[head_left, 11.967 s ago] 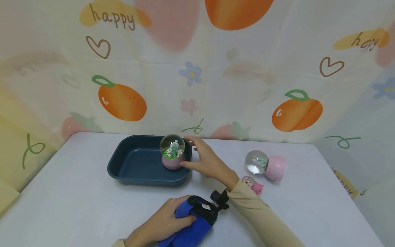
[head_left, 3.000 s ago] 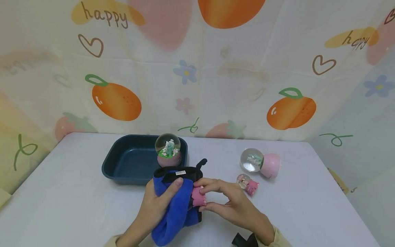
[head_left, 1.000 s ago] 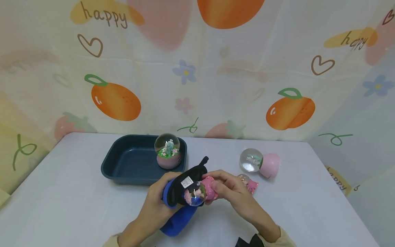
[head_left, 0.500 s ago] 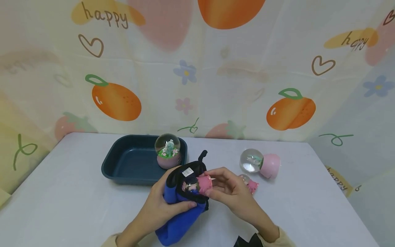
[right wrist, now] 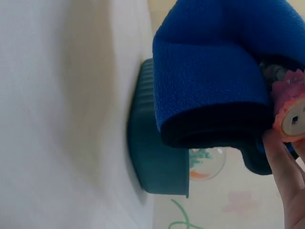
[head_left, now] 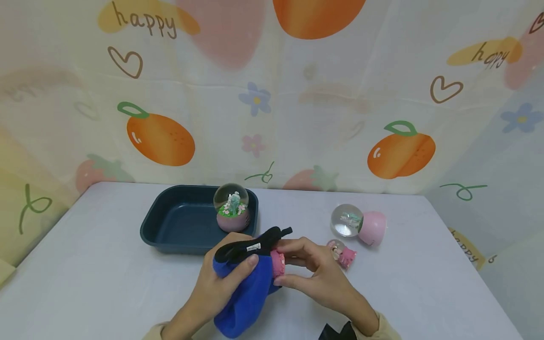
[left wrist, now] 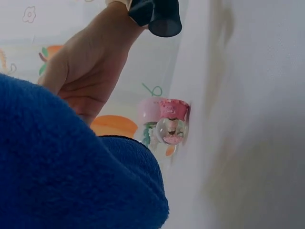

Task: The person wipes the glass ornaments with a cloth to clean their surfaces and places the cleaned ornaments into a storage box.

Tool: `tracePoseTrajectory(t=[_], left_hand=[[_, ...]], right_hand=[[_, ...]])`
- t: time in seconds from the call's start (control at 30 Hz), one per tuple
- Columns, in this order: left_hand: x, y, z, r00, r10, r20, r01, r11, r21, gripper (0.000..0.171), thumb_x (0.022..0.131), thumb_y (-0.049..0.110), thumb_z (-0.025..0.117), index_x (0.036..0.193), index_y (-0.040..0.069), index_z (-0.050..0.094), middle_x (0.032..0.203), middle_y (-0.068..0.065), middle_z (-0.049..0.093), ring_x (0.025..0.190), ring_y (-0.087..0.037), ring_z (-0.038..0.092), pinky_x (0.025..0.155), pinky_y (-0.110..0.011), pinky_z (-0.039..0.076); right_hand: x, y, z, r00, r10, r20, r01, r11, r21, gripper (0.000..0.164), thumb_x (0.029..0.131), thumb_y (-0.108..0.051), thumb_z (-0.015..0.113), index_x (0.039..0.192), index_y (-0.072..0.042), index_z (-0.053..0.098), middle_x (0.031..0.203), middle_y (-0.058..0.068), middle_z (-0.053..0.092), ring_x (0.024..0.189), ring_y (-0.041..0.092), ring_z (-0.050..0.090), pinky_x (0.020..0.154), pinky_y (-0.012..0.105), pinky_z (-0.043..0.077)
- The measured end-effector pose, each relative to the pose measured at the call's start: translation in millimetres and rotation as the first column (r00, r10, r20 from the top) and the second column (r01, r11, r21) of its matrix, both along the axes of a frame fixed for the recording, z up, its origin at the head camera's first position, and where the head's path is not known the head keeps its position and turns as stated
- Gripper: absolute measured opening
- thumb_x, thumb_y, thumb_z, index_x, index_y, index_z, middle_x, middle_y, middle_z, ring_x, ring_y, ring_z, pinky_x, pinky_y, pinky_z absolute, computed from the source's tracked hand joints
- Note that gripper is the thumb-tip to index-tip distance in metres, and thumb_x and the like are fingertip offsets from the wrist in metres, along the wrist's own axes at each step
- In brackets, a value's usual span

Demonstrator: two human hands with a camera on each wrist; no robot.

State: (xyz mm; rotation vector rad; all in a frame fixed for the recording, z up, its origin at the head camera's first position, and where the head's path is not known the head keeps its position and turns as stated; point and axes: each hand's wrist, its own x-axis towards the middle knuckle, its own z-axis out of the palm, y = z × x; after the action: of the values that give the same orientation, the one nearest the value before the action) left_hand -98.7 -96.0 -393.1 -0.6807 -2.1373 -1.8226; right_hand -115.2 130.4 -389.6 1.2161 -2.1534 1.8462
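Observation:
In the head view my left hand (head_left: 216, 283) grips a blue fleecy cloth (head_left: 244, 297) with black trim and a small white label. The cloth wraps round the dome of a small snow globe. My right hand (head_left: 318, 274) pinches that snow globe by its pink base (head_left: 278, 263), fingers above and thumb below. Most of the dome is hidden by cloth. In the right wrist view the base's pale round underside (right wrist: 294, 118) faces the camera, and the cloth (right wrist: 209, 76) hangs beside it.
A dark teal tray (head_left: 170, 226) stands behind the left hand, with a larger snow globe (head_left: 231, 210) upright in its right end. To the right, a large pink-based snow globe (head_left: 371, 228) and a small pink one (head_left: 346, 257) lie on their sides on the white table (head_left: 425, 293).
Twelve seconds ago the right hand was at the globe in the tray. Since half a second ago, the cloth has folded over the small globe's dome, and the left thumb has moved up.

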Motion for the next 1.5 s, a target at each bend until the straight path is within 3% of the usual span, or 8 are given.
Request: tracePoseTrajectory(t=[0.17, 0.3, 0.43, 0.53, 0.8, 1.1, 1.27, 1.5], left_hand=[[1.1, -0.1, 1.7, 0.995, 0.089, -0.044, -0.089, 0.996, 0.0, 0.026, 0.092, 0.0, 0.062, 0.113, 0.015, 0.066, 0.103, 0.0, 0.071, 0.093, -0.012, 0.067, 0.085, -0.026, 0.054], [3.5, -0.8, 3.6, 0.99, 0.106, 0.093, -0.106, 0.994, 0.001, 0.022, 0.094, 0.007, 0.063, 0.115, 0.012, 0.063, 0.103, -0.003, 0.069, 0.092, -0.012, 0.066, 0.083, -0.026, 0.054], [5.0, -2.1, 5.3, 0.962, 0.039, 0.269, -0.037, 0.999, -0.014, 0.035, 0.093, 0.016, 0.067, 0.126, 0.011, 0.056, 0.115, -0.009, 0.067, 0.099, -0.017, 0.066, 0.084, -0.03, 0.056], [4.3, -2.8, 4.6, 0.953, 0.0, 0.304, 0.019, 0.998, -0.06, 0.049, 0.089, 0.02, 0.073, 0.133, 0.017, 0.051, 0.123, -0.008, 0.065, 0.106, -0.022, 0.066, 0.087, -0.034, 0.055], [0.6, -1.3, -0.1, 0.999, 0.018, 0.047, -0.011, 0.99, -0.139, 0.047, 0.086, 0.014, 0.076, 0.128, 0.025, 0.057, 0.119, 0.004, 0.068, 0.105, -0.013, 0.066, 0.089, -0.03, 0.054], [0.5, 3.5, 1.5, 0.976, 0.169, -0.134, -0.18, 0.981, -0.077, 0.027, 0.09, 0.002, 0.068, 0.113, 0.017, 0.068, 0.103, 0.003, 0.073, 0.093, -0.008, 0.068, 0.084, -0.024, 0.055], [2.3, 2.0, 3.7, 0.967, 0.255, -0.026, -0.256, 0.964, -0.077, 0.022, 0.09, 0.007, 0.07, 0.111, 0.013, 0.067, 0.102, 0.004, 0.073, 0.091, -0.007, 0.067, 0.083, -0.024, 0.054], [5.9, -1.0, 8.1, 0.96, 0.159, 0.231, -0.143, 0.986, -0.087, 0.032, 0.091, 0.019, 0.07, 0.121, 0.014, 0.063, 0.112, -0.002, 0.071, 0.098, -0.014, 0.067, 0.085, -0.028, 0.054]], right_hand=[[-0.9, 0.8, -1.3, 1.0, 0.007, -0.025, -0.007, 1.0, 0.004, 0.043, 0.082, 0.004, 0.075, 0.12, 0.0, 0.057, 0.124, 0.024, 0.064, 0.115, 0.014, 0.066, 0.091, 0.033, 0.056], [-2.2, 1.5, -2.0, 0.999, 0.008, -0.043, -0.008, 1.0, -0.002, 0.042, 0.081, 0.005, 0.076, 0.119, 0.0, 0.057, 0.124, 0.023, 0.064, 0.116, 0.013, 0.065, 0.092, 0.032, 0.056], [-3.0, 0.6, -1.9, 0.997, -0.018, -0.079, 0.016, 1.0, -0.019, 0.043, 0.079, 0.006, 0.077, 0.118, -0.001, 0.059, 0.123, 0.022, 0.065, 0.117, 0.014, 0.064, 0.092, 0.032, 0.056], [-2.3, -0.1, -1.5, 0.995, -0.042, -0.088, 0.04, 0.999, -0.03, 0.044, 0.079, 0.006, 0.078, 0.118, -0.002, 0.061, 0.122, 0.02, 0.065, 0.115, 0.014, 0.065, 0.09, 0.032, 0.056], [-1.3, 0.3, -0.2, 0.997, -0.047, -0.065, 0.046, 0.999, -0.014, 0.045, 0.08, 0.004, 0.077, 0.121, -0.001, 0.06, 0.122, 0.021, 0.065, 0.112, 0.015, 0.067, 0.089, 0.032, 0.057], [-4.0, 3.3, -1.2, 0.999, -0.002, -0.041, 0.004, 0.999, 0.036, 0.043, 0.084, 0.003, 0.074, 0.123, -0.002, 0.057, 0.125, 0.022, 0.064, 0.111, 0.015, 0.067, 0.091, 0.032, 0.056], [-5.1, 4.4, -1.3, 1.0, 0.026, -0.016, -0.026, 0.998, 0.056, 0.041, 0.087, 0.002, 0.072, 0.124, -0.003, 0.056, 0.13, 0.021, 0.062, 0.115, 0.016, 0.066, 0.095, 0.031, 0.054], [-2.0, 4.0, 2.6, 0.994, -0.04, 0.104, 0.03, 0.995, 0.098, 0.042, 0.089, -0.001, 0.071, 0.127, -0.009, 0.055, 0.131, 0.014, 0.062, 0.115, 0.016, 0.066, 0.097, 0.029, 0.053]])
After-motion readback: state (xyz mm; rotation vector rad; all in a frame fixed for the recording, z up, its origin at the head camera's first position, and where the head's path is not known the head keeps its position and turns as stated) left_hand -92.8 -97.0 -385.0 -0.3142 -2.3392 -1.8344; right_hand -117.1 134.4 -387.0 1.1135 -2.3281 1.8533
